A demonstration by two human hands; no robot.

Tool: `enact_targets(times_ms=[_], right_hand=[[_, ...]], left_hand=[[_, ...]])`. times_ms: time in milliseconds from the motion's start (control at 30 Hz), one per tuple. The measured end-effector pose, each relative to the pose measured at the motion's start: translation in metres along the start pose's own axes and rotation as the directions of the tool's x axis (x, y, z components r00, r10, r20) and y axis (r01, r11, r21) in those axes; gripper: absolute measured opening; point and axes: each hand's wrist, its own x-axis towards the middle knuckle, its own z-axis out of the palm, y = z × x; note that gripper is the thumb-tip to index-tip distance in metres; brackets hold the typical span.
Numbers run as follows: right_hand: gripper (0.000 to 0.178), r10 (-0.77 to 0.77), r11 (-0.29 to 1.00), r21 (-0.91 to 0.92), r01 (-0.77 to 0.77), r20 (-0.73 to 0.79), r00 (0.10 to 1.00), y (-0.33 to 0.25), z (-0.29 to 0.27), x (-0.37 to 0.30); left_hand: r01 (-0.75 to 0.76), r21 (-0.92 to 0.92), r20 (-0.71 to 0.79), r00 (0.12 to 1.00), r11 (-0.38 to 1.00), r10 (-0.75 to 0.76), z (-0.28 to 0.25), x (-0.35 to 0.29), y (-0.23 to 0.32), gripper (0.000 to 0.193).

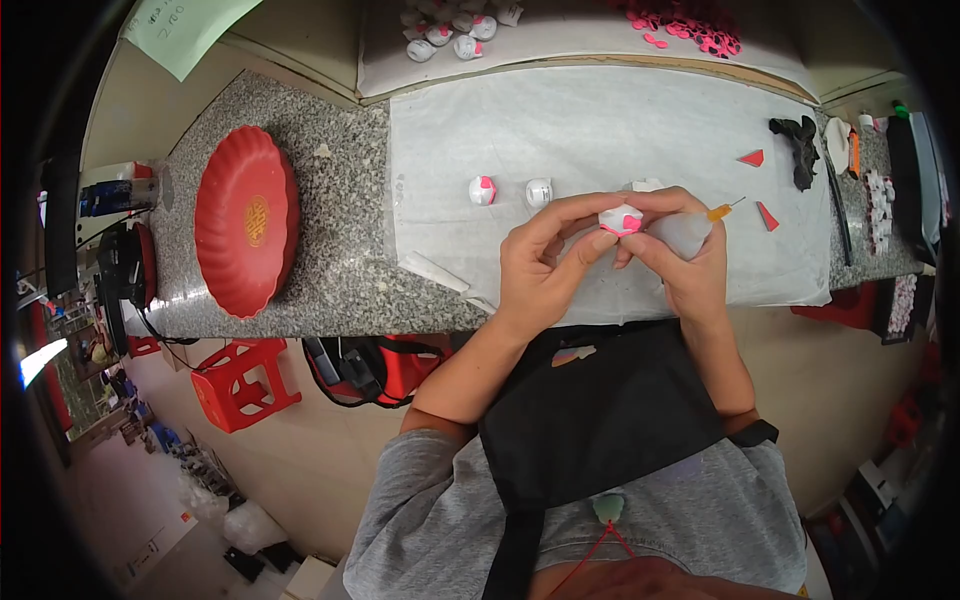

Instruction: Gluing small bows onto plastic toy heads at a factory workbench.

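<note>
Both of my hands meet over the white sheet (pixel 450 130), pinching a small white rounded piece (pixel 609 217) with a pink bow and pink edge. My left hand (pixel 545 255) grips its left side between thumb and fingers. On the other side, the thumb and fingers of my right hand (pixel 697 283) press on the piece. That same hand also keeps a translucent squeeze bottle (pixel 684 236) with an orange needle tip, pointing to the upper right. Two similar white pieces lie beyond my left hand, one with a pink patch (pixel 482 190), the other plainer (pixel 539 192).
A red scalloped tray (pixel 250 220) stands at the left on the granite counter (pixel 345 200). The back shelf carries several white pieces (pixel 468 47) and a pile of pink parts (pixel 710 42). Red scraps (pixel 767 216) and a crumpled black item (pixel 797 150) lie at the right.
</note>
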Motion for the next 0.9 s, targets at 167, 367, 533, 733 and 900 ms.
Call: enact_targets(times_ms=[167,367,533,733,900], right_hand=[[0.022,-0.025,1.0,-0.007,0.025,-0.011,1.0,0.004,0.001,0.0],[0.022,0.027,0.998,0.049,-0.028,0.034,0.999,0.002,0.0,0.0],[0.019,-0.005,0.998,0.062,0.002,0.049,0.999,0.002,-0.002,-0.007],[0.025,0.029,0.996,0.089,-0.027,-0.019,0.999,0.009,0.0,0.004],[0.034,0.013,0.998,-0.064,-0.024,-0.165,0.986,-0.006,-0.007,0.008]], left_hand=[[-0.054,0.126,0.008,0.999,0.991,0.054,-0.003,-0.002,-0.004,0.026],[-0.051,-0.076,0.046,0.997,0.996,0.055,-0.006,0.002,-0.004,0.021],[-0.064,-0.125,0.096,0.992,0.99,0.076,-0.006,0.002,-0.005,0.021],[0.061,-0.035,0.008,0.998,0.998,-0.06,-0.002,0.011,0.011,0.018],[-0.117,0.873,0.087,0.993,0.474,0.084,-0.039,0.045,0.033,0.023]])
